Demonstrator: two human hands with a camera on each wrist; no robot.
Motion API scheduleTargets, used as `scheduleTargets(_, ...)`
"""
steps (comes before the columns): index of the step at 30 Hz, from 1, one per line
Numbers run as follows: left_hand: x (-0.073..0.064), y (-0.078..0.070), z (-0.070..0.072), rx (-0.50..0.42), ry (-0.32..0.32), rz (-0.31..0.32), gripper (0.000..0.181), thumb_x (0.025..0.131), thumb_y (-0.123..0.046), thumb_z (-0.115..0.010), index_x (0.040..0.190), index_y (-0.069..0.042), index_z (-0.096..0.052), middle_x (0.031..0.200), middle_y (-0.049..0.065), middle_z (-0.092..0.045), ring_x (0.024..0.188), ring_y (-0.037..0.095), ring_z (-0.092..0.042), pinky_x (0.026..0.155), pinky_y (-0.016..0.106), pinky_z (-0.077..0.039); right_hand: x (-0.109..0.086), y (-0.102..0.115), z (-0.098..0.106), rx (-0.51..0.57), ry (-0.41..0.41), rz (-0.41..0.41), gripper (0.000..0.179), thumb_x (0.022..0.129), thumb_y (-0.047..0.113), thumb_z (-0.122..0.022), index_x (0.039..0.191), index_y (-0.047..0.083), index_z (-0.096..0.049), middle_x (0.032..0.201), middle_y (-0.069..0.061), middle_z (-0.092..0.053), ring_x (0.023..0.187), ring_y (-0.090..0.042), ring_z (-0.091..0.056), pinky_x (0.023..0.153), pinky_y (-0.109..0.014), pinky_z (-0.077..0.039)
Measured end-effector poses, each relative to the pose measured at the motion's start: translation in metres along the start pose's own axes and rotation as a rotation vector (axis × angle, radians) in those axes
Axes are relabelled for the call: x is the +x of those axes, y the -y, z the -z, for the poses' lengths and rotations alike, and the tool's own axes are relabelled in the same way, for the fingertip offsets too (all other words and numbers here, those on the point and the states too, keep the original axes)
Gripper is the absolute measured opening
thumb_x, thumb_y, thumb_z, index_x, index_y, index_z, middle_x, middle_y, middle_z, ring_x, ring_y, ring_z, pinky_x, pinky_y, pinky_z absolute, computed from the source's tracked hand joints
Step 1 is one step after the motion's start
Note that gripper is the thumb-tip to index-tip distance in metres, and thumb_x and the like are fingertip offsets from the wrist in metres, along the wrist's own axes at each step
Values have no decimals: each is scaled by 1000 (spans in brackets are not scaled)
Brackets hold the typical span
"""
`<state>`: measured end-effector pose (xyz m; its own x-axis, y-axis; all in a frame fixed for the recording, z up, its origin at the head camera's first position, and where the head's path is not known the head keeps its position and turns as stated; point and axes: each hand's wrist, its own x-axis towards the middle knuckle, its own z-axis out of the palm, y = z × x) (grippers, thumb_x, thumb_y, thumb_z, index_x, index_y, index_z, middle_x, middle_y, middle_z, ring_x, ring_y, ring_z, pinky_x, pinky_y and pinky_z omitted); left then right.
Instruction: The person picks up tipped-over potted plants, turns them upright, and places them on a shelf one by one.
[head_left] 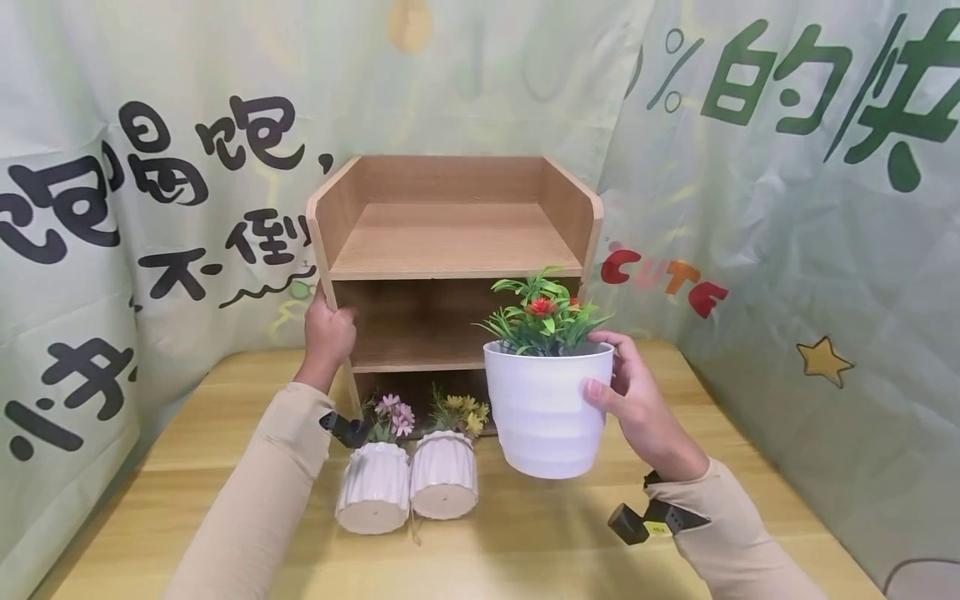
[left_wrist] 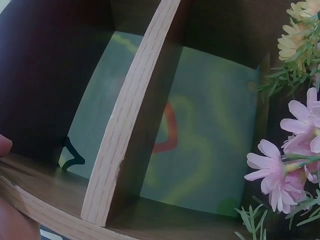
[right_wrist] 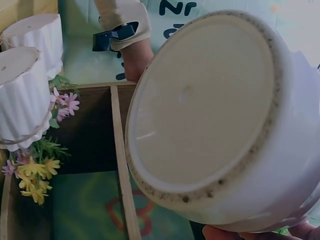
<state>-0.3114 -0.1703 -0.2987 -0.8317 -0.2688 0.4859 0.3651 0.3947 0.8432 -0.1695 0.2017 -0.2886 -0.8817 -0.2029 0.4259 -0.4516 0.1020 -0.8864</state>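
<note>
A wooden shelf unit [head_left: 457, 242] stands on the table. My left hand [head_left: 328, 337] grips its left side panel at mid-height; only parts of that hand show at the left edge of the left wrist view. My right hand [head_left: 637, 408] holds a white flowerpot [head_left: 551, 417] by its right side, thumb on the front and fingers around the rim. Green leaves and red flowers [head_left: 542, 308] rise from this pot. It hangs above the table, in front of the shelf's right part, and its underside shows scuffed edges in the right wrist view.
Two small white fluted pots, one with pink flowers [head_left: 375, 487] and one with yellow flowers [head_left: 444, 475], lie tipped before the shelf, bases toward me. Printed cloth [head_left: 780, 250] hangs around the wooden table [head_left: 187, 433].
</note>
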Motion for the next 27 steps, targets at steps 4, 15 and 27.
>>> scheduleTargets(4, -1, 1, 1, 13, -13, -10, 57, 79, -1, -49, 136, 2, -46, 125, 31, -55, 111, 41, -49, 101, 53, -36, 3, 3, 0, -7, -4, 16, 58, 90, 19, -59, 135, 0, -28, 105, -15, -55, 90, -21, -60, 74, -30, -54)
scheduleTargets(15, -1, 0, 1, -1, -9, -34, 58, 79, 0, -49, 137, 2, -46, 128, 30, -54, 116, 40, -48, 104, 51, -34, 11, 15, -1, 40, -35, 75, 57, 87, 15, -61, 133, 1, -30, 104, -15, -56, 88, -19, -62, 72, -30, -55)
scheduleTargets(27, -2, 1, 1, 5, 7, -13, 58, 81, -1, -49, 139, 1, -44, 126, 31, -54, 115, 42, -49, 103, 52, -34, 20, 23, -2, 23, -77, 140, 60, 85, 19, -66, 132, 1, -34, 102, -14, -57, 85, -19, -62, 69, -28, -55)
